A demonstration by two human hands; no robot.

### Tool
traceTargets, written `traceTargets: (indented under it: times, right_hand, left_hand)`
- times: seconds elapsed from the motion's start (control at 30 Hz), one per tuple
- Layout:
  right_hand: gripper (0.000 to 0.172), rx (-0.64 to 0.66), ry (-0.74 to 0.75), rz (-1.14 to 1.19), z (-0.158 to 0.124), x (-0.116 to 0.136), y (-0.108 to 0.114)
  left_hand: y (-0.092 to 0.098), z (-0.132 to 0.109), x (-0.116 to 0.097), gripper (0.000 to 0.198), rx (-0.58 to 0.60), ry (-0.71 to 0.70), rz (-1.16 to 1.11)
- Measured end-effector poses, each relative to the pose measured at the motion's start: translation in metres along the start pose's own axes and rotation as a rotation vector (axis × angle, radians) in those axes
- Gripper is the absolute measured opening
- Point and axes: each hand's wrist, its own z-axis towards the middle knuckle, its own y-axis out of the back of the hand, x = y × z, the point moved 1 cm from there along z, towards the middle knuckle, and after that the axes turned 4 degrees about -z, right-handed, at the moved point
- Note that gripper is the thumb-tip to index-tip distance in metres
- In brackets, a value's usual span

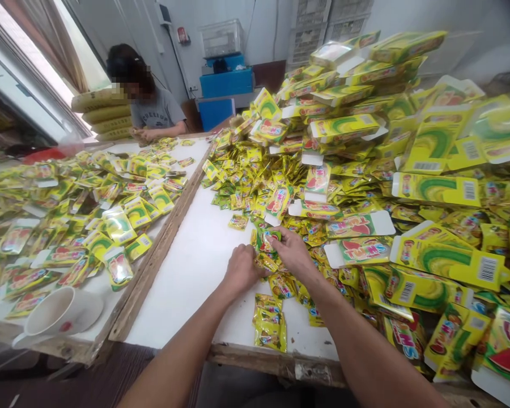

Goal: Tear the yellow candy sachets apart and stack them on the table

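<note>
My right hand (295,255) pinches a small green-and-yellow sachet (267,241) between thumb and fingers. Close beside it, my left hand (241,267) is closed, its curled fingers at several yellow sachets (267,262) just below the first one; its fingertips are partly hidden. Nearer the table's front edge lies a short row of overlapping sachets (270,323). A single sachet (238,222) rests on the white tabletop beyond my left hand. Loose sachets (246,175) form a heap ahead and to the right of my hands.
Yellow printed cartons (446,258) pile high on the right. A wooden strip (165,238) divides the white tabletop (187,283). Left of it lie more cartons (119,224) and a white mug (63,310). Another person (157,110) sits at the far left, near stacked sacks (106,116).
</note>
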Motion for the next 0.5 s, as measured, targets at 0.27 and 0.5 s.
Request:
traceTargets:
  times: [0.27,0.5]
  right_hand:
    - [0.026,0.041,-0.067,0.216,-0.007,0.009,-0.003]
    - [0.017,0.072,0.079,0.117,-0.016,0.011,-0.021]
  left_hand:
    - [0.018,-0.010,0.021,0.035,-0.073,0.183,-0.696]
    - [0.012,-0.024,0.008,0.045,0.007,0.190,-1.248]
